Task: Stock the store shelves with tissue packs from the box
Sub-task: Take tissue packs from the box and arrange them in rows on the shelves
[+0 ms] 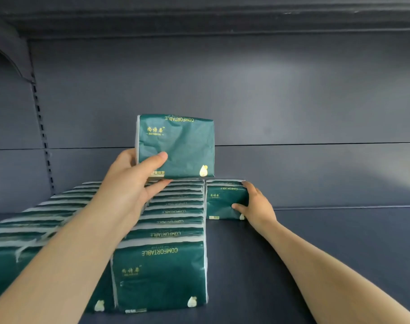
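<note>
Two bare forearms reach in from the bottom edge over a dark grey store shelf [316, 242]. Nearest the viewer, on the left half of the shelf, stand rows of tissue packs [160, 277]. They are dark green with gold lettering, upright and packed face to back, and they run away toward the rear.

Over the far end of these rows, the left hand [129, 181] grips a raised pack [175, 146]. Its thumb is pressed on the front face and its fingers are curled under the lower edge. This pack is upright, its bottom edge right at the tops of the rear packs; whether it touches them cannot be told.

Just right of the rows, near their far end, a single standing pack [225, 199] rests on the shelf. The right hand [257, 206] holds it, fingers over its top right corner and thumb on its front.

Behind is a plain grey back panel [292, 90], with a slotted upright [43, 141] at left. An upper shelf [199, 17] runs overhead.
</note>
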`<state>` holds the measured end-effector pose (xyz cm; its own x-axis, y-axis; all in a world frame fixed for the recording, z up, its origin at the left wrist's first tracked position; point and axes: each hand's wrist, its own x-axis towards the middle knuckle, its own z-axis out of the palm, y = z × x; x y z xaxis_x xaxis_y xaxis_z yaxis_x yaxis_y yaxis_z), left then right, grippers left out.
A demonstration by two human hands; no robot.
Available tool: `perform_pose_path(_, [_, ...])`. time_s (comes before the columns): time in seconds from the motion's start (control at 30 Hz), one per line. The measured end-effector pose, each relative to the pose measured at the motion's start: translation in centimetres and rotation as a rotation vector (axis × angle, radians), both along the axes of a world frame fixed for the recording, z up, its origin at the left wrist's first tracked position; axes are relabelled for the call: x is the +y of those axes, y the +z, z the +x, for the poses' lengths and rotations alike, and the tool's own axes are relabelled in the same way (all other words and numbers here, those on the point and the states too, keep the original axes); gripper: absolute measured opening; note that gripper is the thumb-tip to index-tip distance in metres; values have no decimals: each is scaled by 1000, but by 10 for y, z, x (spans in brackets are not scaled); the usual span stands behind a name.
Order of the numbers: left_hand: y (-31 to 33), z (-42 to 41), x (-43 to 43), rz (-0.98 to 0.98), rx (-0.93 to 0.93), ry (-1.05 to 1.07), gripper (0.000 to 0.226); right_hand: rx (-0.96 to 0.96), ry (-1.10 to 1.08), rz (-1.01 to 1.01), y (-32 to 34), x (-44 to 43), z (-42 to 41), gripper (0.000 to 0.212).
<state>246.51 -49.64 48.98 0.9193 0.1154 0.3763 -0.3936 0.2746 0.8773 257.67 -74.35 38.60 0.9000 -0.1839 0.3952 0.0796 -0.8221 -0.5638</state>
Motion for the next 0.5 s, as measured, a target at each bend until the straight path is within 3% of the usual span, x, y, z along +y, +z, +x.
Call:
perform_pose_path(0.17, [-2,-16,-3,5,-2,-8,29,6,8,50,1,0,-6,85])
perform_pose_path(0.3, [-2,-38,2,130,-21,11,29,73,4,106,6,-1,-29,85])
perform_pose_path(0.5, [-3,-66,-1,179,-20,70,21,37,-27,306,36,10,-96,61])
